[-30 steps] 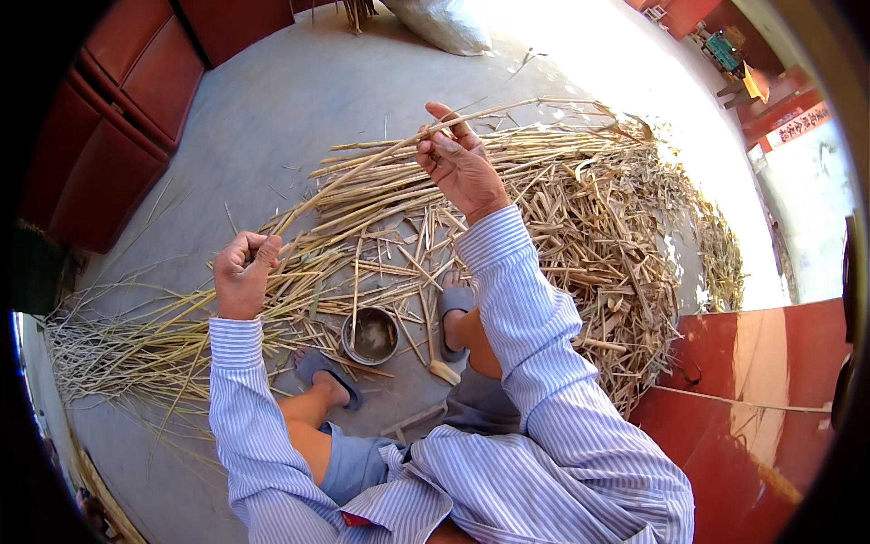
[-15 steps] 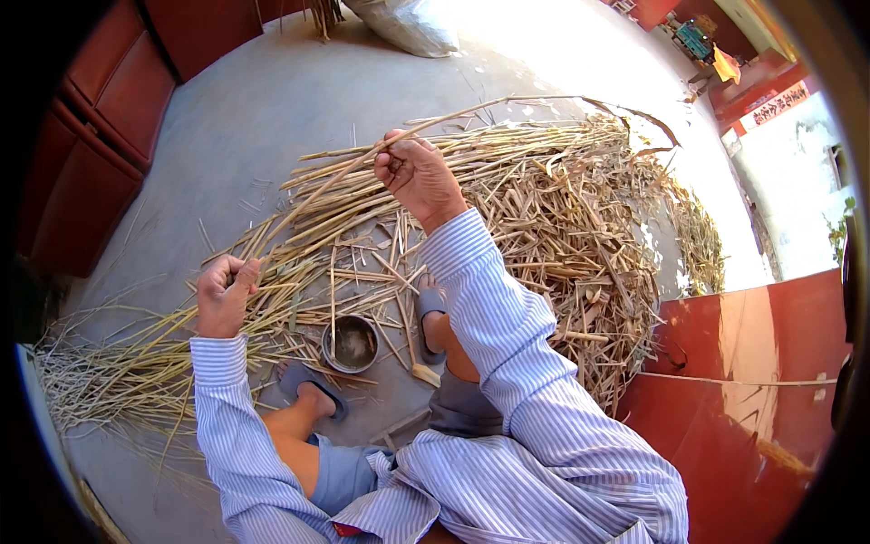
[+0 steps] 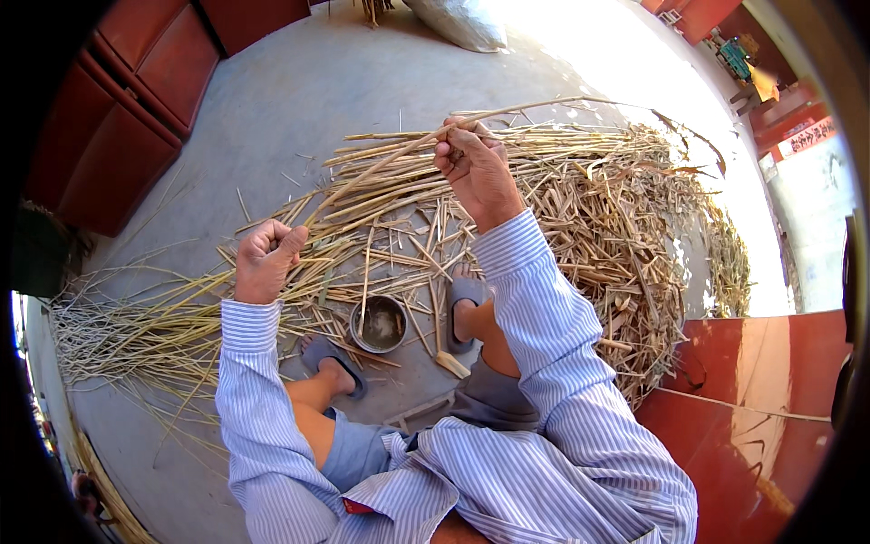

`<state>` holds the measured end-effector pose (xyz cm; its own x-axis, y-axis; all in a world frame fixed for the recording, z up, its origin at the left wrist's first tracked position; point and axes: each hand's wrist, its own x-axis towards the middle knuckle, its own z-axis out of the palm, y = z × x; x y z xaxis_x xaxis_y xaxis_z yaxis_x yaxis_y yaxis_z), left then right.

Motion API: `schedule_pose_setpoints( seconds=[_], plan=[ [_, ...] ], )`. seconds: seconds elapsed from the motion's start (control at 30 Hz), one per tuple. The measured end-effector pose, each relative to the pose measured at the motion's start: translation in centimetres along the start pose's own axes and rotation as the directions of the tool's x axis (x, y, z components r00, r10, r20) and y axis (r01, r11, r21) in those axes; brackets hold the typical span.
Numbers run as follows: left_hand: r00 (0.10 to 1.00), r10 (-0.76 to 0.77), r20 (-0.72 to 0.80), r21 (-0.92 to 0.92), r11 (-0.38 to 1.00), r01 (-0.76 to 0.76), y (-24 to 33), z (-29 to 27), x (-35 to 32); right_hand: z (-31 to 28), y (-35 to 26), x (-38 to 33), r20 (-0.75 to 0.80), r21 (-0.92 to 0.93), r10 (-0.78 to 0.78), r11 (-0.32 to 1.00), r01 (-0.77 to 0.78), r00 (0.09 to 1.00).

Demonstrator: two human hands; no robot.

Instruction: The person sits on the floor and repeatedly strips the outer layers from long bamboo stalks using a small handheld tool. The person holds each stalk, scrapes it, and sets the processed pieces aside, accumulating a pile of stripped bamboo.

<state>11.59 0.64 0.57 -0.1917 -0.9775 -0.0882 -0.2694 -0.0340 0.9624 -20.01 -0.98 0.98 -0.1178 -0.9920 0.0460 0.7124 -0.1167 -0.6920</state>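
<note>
A long dry plant stalk (image 3: 535,106) runs slantwise between my hands and bends off to the right, a withered leaf at its far end. My left hand (image 3: 269,261) is closed around its lower left part. Farther up, my right hand (image 3: 478,172) pinches the stalk between thumb and fingers. Beneath both hands lies a spread layer of peeled straw-coloured stalks (image 3: 399,195). Thinner, greener stalk ends (image 3: 127,335) fan out at the left. To the right is a heap of dry leaf sheaths and broken pieces (image 3: 598,245).
Between my slippered feet stands a round metal bowl (image 3: 379,325) with a stalk leaning in it. A small pale wedge-shaped piece (image 3: 451,364) lies near it. Red sofas (image 3: 145,72) stand at upper left, a pale sack (image 3: 462,23) at the top, a red panel (image 3: 725,399) at lower right.
The whole view has shifted, so the scene sits farther right. Both hands keep hold of the stalk, at nearly the same distance apart.
</note>
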Motion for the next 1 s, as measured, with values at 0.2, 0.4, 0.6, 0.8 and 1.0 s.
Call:
schedule_pose_setpoints(
  seconds=[0.2,0.4,0.6,0.8,1.0],
  plan=[
    [1.0,0.012,0.008,0.046,0.999,-0.012,0.5,0.7,0.2,0.2,-1.1,-0.5,0.012,-0.558,-0.294,0.791,0.25,0.956],
    [0.995,0.088,-0.036,0.039,0.995,-0.087,0.2,1.8,0.3,-0.2,-1.0,-0.6,-0.069,-0.541,-0.276,0.818,0.196,0.959],
    [0.92,0.375,-0.116,0.191,0.917,-0.35,1.6,5.8,-0.7,0.9,1.4,-0.8,-0.283,0.182,0.346,0.935,-0.304,0.895],
    [0.925,0.373,-0.074,0.231,0.909,-0.348,1.6,5.7,0.3,2.7,2.2,-3.0,-0.032,-0.089,0.355,0.93,-0.357,0.934],
    [0.893,0.443,-0.074,0.355,0.849,-0.392,1.7,5.4,0.4,4.3,4.1,-3.4,-0.034,-0.285,0.191,0.939,-0.193,0.981]
  ],
)
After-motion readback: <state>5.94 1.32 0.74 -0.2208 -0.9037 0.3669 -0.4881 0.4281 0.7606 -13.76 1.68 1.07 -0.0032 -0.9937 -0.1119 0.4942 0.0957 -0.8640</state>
